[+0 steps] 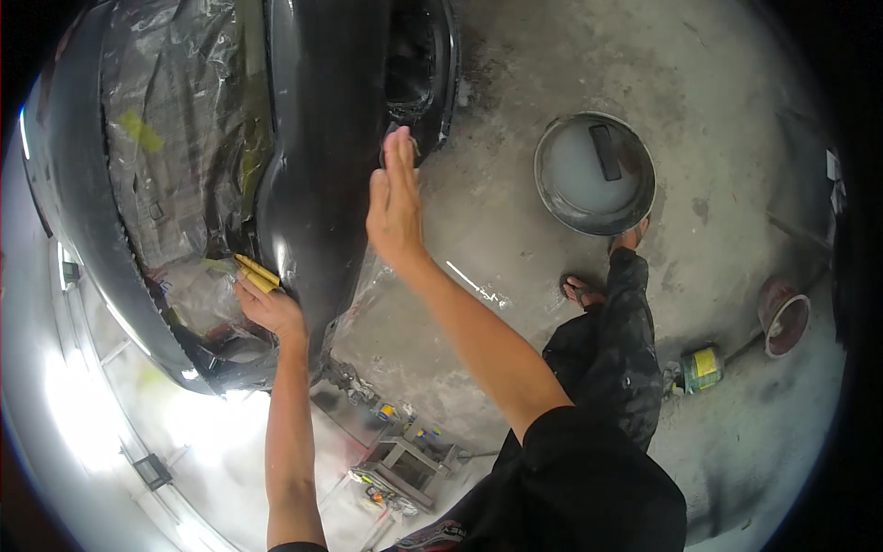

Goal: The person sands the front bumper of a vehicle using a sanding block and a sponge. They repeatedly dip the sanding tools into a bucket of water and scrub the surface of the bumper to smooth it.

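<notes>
Left hand (269, 310) pinches folded yellow sheets (260, 274); right hand (395, 207) is open, fingers straight.
The sheets jut past the left fingertips, over crinkled clear plastic (166, 64) beside a smooth, curved black vehicle panel (322, 138). Well apart, a round basin (589, 224) with a black block (604, 152) stands on stained concrete (497, 55).

Head view: the left of two side-by-side fisheye cameras worn on the person's head. The lens faces steeply downward past the dark shirt (598, 488) at the lower edge. The left hand (271, 308) and right hand (397, 212), left of centre, lie nearer than the concrete floor (497, 212). Straight edges bow toward the dark circular rim.
</notes>
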Motion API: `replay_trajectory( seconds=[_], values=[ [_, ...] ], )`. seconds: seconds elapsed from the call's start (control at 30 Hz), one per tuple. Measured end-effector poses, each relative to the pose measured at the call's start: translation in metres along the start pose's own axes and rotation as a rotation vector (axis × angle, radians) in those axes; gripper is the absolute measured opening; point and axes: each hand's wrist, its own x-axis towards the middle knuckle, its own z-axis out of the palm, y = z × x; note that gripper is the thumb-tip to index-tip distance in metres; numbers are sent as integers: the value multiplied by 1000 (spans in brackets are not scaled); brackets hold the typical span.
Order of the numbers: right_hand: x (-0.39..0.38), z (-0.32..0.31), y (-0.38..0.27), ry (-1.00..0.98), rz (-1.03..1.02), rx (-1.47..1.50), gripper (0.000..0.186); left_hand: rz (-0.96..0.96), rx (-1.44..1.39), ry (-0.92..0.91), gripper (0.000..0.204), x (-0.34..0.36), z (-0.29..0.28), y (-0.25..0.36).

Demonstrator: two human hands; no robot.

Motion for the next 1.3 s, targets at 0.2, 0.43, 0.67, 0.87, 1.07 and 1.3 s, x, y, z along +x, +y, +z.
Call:
replay_trajectory(
  seconds=[0.2, 0.43, 0.67, 0.87, 1.07, 1.3],
  values=[
    [30, -13, 42, 60, 262, 61, 49, 125, 62, 1, 55, -1, 4, -14],
    [76, -14, 42, 219, 309, 84, 49, 150, 35, -23, 54, 2, 2, -12],
    [31, 2, 15, 187, 78, 91, 48, 112, 131, -87, 58, 6, -7, -32],
    [29, 1, 28, 148, 171, 159, 48, -59, 41, -84, 59, 2, -4, -9],
    [67, -13, 64, 156, 250, 105, 51, 38, 109, -88, 63, 6, -1, -20],
    [54, -2, 69, 152, 386, 250, 57, 135, 56, -23, 57, 4, 2, -18]
  ],
)
